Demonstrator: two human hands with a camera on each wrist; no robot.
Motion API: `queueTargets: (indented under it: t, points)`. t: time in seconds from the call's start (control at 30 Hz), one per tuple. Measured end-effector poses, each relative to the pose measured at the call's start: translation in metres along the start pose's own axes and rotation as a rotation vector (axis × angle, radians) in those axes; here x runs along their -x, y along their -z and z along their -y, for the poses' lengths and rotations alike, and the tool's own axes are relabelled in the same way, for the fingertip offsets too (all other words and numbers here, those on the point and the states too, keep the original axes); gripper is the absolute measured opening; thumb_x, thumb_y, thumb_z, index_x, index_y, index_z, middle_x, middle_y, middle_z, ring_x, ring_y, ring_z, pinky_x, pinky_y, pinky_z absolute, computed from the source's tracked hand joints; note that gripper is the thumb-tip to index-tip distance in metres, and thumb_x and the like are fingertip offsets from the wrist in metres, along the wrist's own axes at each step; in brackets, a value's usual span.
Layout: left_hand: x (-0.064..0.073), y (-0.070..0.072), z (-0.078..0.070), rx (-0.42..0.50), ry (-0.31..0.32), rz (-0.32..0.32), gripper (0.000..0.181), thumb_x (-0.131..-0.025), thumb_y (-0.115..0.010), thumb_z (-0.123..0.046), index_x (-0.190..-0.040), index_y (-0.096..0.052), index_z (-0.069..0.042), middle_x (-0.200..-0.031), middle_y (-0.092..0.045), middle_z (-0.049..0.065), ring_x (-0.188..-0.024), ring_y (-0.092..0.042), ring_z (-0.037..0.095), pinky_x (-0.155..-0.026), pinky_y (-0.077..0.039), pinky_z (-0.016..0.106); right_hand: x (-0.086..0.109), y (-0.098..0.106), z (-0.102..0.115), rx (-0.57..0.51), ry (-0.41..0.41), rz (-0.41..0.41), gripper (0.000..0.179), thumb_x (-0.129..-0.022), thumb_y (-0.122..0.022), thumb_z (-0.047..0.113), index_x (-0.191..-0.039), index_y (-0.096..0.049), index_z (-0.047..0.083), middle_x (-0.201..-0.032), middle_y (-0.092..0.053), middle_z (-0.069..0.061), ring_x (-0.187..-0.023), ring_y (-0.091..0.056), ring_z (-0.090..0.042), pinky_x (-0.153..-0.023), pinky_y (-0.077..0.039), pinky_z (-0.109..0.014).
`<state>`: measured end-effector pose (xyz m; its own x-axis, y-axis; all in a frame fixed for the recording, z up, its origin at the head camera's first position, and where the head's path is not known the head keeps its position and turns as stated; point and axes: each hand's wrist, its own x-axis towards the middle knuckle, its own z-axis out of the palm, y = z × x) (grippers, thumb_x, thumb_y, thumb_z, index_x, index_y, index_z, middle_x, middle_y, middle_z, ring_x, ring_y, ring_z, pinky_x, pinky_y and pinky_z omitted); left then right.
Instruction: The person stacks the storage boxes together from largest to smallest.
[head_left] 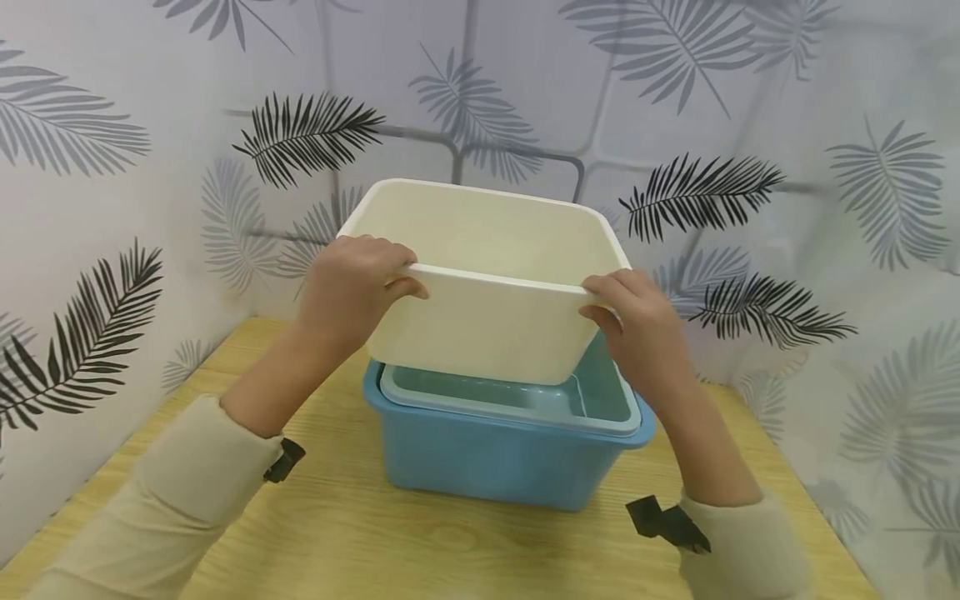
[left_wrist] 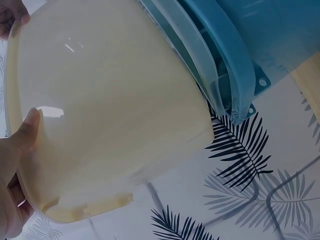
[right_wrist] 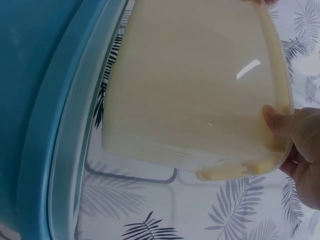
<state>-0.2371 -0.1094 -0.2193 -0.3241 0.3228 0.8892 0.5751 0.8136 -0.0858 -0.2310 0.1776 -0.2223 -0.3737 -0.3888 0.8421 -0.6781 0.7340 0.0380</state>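
A cream plastic basin (head_left: 480,325) is held up above two nested bins in the head view. My left hand (head_left: 352,287) grips its rim near the left corner, thumb on the near wall and fingers over the edge. At the near right corner, my right hand (head_left: 641,321) pinches the same rim in like manner. Beneath it, a pale teal bin (head_left: 611,387) sits inside a larger blue bin (head_left: 487,462) on the table. Both wrist views show the basin's wall (left_wrist: 115,100) apart from the nested rims, with a thumb (right_wrist: 277,122) pressed on it.
The wood-grain table (head_left: 337,517) carries the blue bin near its middle. Behind and at both sides rises a pale cloth (head_left: 862,350) printed with grey and black leaves. Dark straps (head_left: 667,525) show at the sleeve cuffs.
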Motion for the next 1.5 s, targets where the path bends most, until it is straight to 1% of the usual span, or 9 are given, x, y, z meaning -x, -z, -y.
queueTargets:
  t: [0.1, 0.27, 0.47, 0.63, 0.8, 0.97, 1.17, 1.33, 1.5]
  points:
    - [-0.001, -0.005, -0.006, 0.006, -0.004, -0.003, 0.033, -0.060, -0.075, -0.030, -0.079, -0.070, -0.005, -0.074, -0.071, 0.006, -0.063, -0.063, 0.025, -0.062, -0.050, 0.035, 0.004, 0.004, -0.004, 0.015, -0.003, -0.005, 0.021, -0.073, -0.070, -0.005, -0.093, -0.064, -0.004, -0.081, -0.060, -0.016, -0.077, -0.054, -0.029, -0.066, -0.047, -0.038]
    - [-0.003, -0.011, -0.015, 0.040, -0.018, -0.002, 0.032, -0.062, -0.075, -0.030, -0.080, -0.069, -0.004, -0.074, -0.071, 0.006, -0.064, -0.063, 0.024, -0.062, -0.050, 0.034, 0.011, 0.010, -0.012, 0.034, 0.014, -0.037, 0.021, -0.072, -0.071, -0.005, -0.091, -0.064, -0.004, -0.079, -0.061, -0.016, -0.076, -0.054, -0.030, -0.066, -0.049, -0.039]
    - [-0.003, -0.021, -0.024, 0.004, -0.031, -0.024, 0.030, -0.062, -0.074, -0.032, -0.077, -0.068, -0.007, -0.069, -0.069, 0.005, -0.060, -0.061, 0.022, -0.057, -0.049, 0.031, 0.019, 0.015, -0.019, 0.045, 0.022, -0.039, 0.022, -0.070, -0.072, -0.005, -0.091, -0.064, -0.005, -0.078, -0.061, -0.015, -0.075, -0.054, -0.029, -0.065, -0.049, -0.039]
    - [0.000, -0.029, -0.029, 0.013, -0.042, -0.021, 0.029, -0.063, -0.073, -0.032, -0.077, -0.068, -0.007, -0.069, -0.069, 0.004, -0.060, -0.062, 0.020, -0.057, -0.048, 0.030, 0.026, 0.017, -0.022, 0.048, 0.017, -0.036, 0.022, -0.070, -0.072, -0.005, -0.090, -0.064, -0.005, -0.078, -0.061, -0.015, -0.075, -0.054, -0.029, -0.066, -0.048, -0.037]
    - [0.004, -0.034, -0.033, 0.022, -0.057, -0.002, 0.029, -0.065, -0.073, -0.031, -0.076, -0.066, -0.005, -0.067, -0.068, 0.005, -0.061, -0.062, 0.020, -0.055, -0.046, 0.030, 0.035, 0.014, -0.026, 0.055, 0.015, -0.035, 0.022, -0.069, -0.073, -0.006, -0.089, -0.065, -0.005, -0.078, -0.061, -0.015, -0.075, -0.055, -0.029, -0.066, -0.048, -0.036]
    - [0.011, -0.039, -0.036, 0.017, -0.061, 0.003, 0.029, -0.065, -0.072, -0.031, -0.076, -0.065, -0.005, -0.066, -0.067, 0.005, -0.061, -0.062, 0.020, -0.055, -0.046, 0.029, 0.043, 0.009, -0.029, 0.049, 0.049, -0.066, 0.023, -0.067, -0.074, -0.005, -0.088, -0.065, -0.004, -0.076, -0.062, -0.015, -0.071, -0.055, -0.029, -0.061, -0.047, -0.037]
    - [0.017, -0.044, -0.036, 0.017, -0.060, 0.008, 0.029, -0.065, -0.072, -0.031, -0.076, -0.065, -0.005, -0.065, -0.066, 0.004, -0.060, -0.061, 0.020, -0.056, -0.045, 0.029, 0.050, 0.004, -0.030, 0.034, 0.051, -0.077, 0.025, -0.065, -0.075, -0.008, -0.087, -0.065, -0.004, -0.075, -0.061, -0.014, -0.072, -0.055, -0.030, -0.066, -0.047, -0.038]
    - [0.023, -0.046, -0.037, 0.018, -0.072, -0.002, 0.029, -0.064, -0.073, -0.031, -0.074, -0.063, -0.006, -0.063, -0.064, 0.004, -0.058, -0.059, 0.019, -0.055, -0.044, 0.029, 0.056, 0.000, -0.030, 0.035, 0.056, -0.079, 0.025, -0.064, -0.075, -0.009, -0.086, -0.065, -0.004, -0.074, -0.061, -0.014, -0.071, -0.055, -0.030, -0.064, -0.048, -0.037]
    - [0.029, -0.051, -0.038, 0.014, -0.077, -0.018, 0.028, -0.063, -0.073, -0.030, -0.073, -0.063, -0.006, -0.063, -0.064, 0.003, -0.058, -0.059, 0.019, -0.054, -0.044, 0.028, 0.062, -0.004, -0.031, 0.033, 0.063, -0.083, 0.026, -0.063, -0.076, -0.008, -0.086, -0.065, -0.004, -0.074, -0.061, -0.013, -0.070, -0.055, -0.028, -0.062, -0.046, -0.035]
